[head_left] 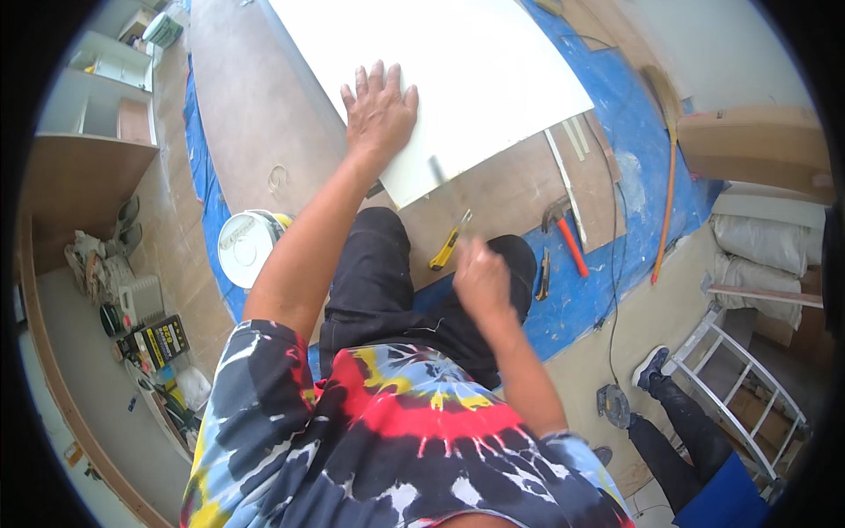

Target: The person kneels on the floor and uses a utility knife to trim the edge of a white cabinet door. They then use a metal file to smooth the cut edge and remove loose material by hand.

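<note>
My left hand (378, 114) lies flat on a large white board (475, 62), fingers spread, near the board's left edge. My right hand (482, 277) is closed and blurred above my lap; a faint, smeared thin tool (437, 170) shows over the board's near edge, perhaps held in it, though I cannot tell. Beside that hand, a yellow utility knife (445, 249) lies on the brown sheet (246, 114) under the board. A hammer with a red handle (572, 246) and a dark knife (543, 275) rest to the right, near white strips (564, 185).
Blue plastic (656, 158) surrounds the sheets. A white bucket (246, 251) stands left, beside stored supplies (150, 343). At right are a broom (666, 202), cardboard (748, 150), sacks (757, 246), an aluminium ladder (731, 378), a cable and another person's legs (682, 422).
</note>
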Tool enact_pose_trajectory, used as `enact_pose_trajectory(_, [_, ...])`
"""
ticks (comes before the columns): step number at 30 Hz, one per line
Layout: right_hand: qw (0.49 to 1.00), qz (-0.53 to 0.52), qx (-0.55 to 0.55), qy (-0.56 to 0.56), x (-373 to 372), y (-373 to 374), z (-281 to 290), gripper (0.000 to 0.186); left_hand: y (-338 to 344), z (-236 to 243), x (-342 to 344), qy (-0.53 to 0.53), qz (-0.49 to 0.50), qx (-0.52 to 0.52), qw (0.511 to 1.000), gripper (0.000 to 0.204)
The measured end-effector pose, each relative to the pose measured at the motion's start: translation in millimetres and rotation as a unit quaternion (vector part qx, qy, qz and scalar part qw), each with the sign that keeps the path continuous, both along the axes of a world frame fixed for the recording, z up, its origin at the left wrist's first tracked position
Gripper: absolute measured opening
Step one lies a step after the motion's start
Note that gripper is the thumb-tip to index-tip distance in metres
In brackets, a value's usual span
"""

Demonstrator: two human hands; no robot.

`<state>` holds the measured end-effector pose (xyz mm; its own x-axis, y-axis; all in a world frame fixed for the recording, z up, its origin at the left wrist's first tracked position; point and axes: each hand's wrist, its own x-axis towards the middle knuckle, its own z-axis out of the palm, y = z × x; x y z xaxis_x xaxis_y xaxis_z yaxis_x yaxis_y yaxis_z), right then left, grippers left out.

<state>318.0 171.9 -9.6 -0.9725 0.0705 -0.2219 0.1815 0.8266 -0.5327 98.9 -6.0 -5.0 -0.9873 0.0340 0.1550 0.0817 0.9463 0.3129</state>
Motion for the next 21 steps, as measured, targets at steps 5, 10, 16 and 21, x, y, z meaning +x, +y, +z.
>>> enact_pose_trajectory(5, [0.994, -0.045, 0.076, 0.059, -39, 23, -4, 0.038, 0, -1, 0, 0.012, -0.004, -0.018, 1.000, 0.060])
enact_pose_trajectory(10, [0.995, -0.082, 0.021, 0.049, -33, 13, 4, 0.038, 0, 1, -1, 0.003, -0.003, -0.016, 1.000, 0.059])
enact_pose_trajectory(16, [0.997, -0.007, 0.083, 0.008, -27, 17, 9, 0.034, 0, 3, 1, 0.003, -0.003, -0.019, 1.000, 0.059])
enact_pose_trajectory(21, [0.980, -0.165, 0.054, 0.099, -67, 42, 7, 0.047, 1, 9, 1, -0.021, -0.002, -0.010, 1.000, 0.059])
